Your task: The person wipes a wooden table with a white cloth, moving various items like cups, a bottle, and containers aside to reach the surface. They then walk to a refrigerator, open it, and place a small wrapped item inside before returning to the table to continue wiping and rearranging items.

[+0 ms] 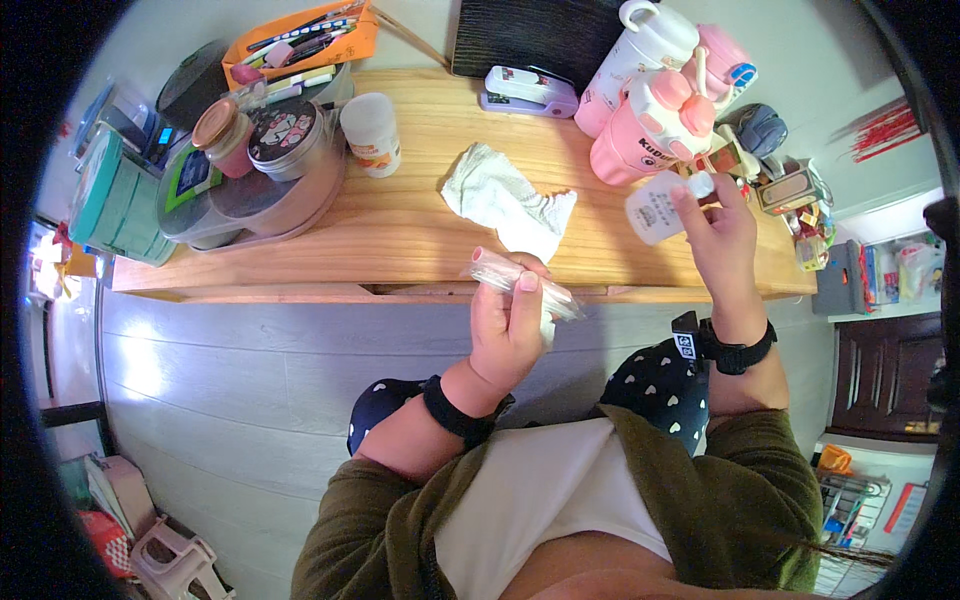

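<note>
In my left hand (510,322) is a pink tube in clear plastic wrap (491,268), held near the table's front edge. Some white material shows below that hand, partly hidden by the fingers. My right hand (721,232) grips a small translucent bottle (657,208) by its white cap end, tilted, in front of the pink tumbler (649,131). The bottle bears printed writing. A crumpled white cloth or paper towel (510,195) lies on the wooden table just beyond my left hand.
A purple stapler (529,94) and a tall white-and-pink bottle (637,56) stand at the back. On the left are a white plastic bottle (372,135), a clear divided box (262,214) carrying jars, a teal-lidded container (124,199) and an orange pencil holder (300,41). Small boxes (787,189) crowd the right end.
</note>
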Motion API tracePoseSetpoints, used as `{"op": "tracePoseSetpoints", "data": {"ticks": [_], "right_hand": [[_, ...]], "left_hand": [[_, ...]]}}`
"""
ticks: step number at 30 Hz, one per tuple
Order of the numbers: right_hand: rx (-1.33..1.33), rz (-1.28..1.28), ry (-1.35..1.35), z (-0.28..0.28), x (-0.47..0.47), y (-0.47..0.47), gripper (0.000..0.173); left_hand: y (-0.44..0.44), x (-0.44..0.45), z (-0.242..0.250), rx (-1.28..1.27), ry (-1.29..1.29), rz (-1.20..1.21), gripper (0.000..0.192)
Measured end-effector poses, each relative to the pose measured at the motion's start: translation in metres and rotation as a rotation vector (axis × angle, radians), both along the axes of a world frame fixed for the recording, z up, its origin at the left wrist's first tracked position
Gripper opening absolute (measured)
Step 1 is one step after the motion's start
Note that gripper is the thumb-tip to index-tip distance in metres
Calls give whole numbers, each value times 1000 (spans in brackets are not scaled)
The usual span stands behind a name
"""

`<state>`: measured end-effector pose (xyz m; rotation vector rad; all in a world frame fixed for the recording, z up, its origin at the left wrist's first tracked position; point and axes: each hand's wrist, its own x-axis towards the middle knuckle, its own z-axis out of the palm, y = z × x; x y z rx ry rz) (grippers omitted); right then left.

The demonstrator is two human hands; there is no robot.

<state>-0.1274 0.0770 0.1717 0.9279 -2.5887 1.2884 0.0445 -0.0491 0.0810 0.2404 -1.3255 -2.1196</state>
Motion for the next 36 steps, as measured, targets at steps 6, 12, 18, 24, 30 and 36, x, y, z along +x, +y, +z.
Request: {"op": "tracePoseSetpoints", "data": {"ticks": [6,12,18,24,30,36], "right_hand": [[15,-130,88,-34,-26,24,30],[210,-304,442,-26,-17,21,39],[388,506,390,-16,41,-24,42],[636,836,567,-21,46,-137,45],[629,518,517,4,7,-248,29],[598,83,416,-10,-28,-331,27]], "left_hand": [[6,-5,-1,-33,-12,-5,15],[5,-4,0,-26,-17,-15,14],[3,0,3,-204,73,111,16],[-13,17,5,-490,93,239,17],[-19,33,8,-39,48,226,14],[-41,49,11,-197,60,409,19]]}}
